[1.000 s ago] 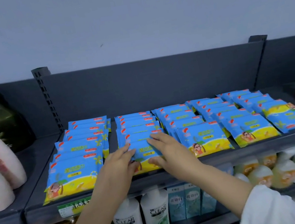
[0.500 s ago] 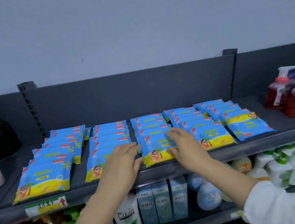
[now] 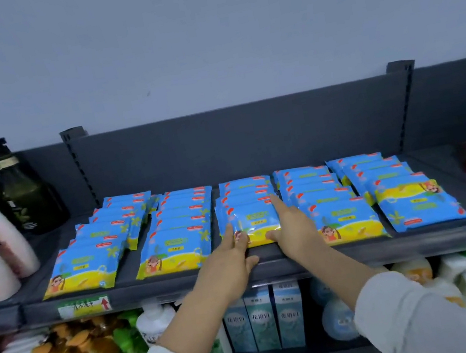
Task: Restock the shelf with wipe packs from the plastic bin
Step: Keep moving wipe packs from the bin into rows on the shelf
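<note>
A pale grey-blue wall [image 3: 201,41] fills the upper half of the frame above your dark grey shelf [image 3: 364,256] and its back panel [image 3: 235,144]. Five rows of packs [image 3: 181,241] lie flat across the middle, overlapped front to back. Each is blue with a yellow band and a cartoon figure along its near edge. Their long sides run left to right, and their red-marked far edges face the panel. Dark pump bottles [image 3: 20,195] stand at left. The front pack [image 3: 257,225] of the centre row sits by the shelf lip between your hands. Your left hand [image 3: 229,267] lays straight fingers on its left edge. Your right hand [image 3: 295,229] runs a straight index finger up its right side, thumb at the near edge.
</note>
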`<state>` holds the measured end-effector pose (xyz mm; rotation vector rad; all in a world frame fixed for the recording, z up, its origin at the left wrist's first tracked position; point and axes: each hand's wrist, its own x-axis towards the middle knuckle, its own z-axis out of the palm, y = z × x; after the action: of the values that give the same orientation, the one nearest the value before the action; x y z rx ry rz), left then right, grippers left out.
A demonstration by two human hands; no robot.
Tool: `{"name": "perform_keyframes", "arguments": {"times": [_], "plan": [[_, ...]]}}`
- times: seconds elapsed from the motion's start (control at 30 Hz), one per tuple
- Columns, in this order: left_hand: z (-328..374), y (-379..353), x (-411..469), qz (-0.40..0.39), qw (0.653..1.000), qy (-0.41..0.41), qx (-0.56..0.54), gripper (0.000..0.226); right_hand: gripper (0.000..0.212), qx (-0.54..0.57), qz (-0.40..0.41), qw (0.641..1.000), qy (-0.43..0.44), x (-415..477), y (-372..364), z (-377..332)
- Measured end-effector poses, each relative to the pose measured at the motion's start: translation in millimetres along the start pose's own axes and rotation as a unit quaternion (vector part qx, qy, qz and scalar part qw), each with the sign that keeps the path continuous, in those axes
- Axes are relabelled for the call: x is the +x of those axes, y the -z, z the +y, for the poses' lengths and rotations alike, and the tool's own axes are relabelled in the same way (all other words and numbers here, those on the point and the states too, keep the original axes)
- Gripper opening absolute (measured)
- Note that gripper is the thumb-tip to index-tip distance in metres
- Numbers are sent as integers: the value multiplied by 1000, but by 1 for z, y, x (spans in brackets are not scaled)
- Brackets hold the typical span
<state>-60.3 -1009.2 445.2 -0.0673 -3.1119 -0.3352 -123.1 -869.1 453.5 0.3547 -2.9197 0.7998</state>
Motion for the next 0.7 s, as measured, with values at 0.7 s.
{"name": "perform_keyframes", "arguments": {"times": [0.7], "plan": [[-48,21,23,59,988,-104,96,47,71,57,-31,998,-18,-8,-4,-17]]}}
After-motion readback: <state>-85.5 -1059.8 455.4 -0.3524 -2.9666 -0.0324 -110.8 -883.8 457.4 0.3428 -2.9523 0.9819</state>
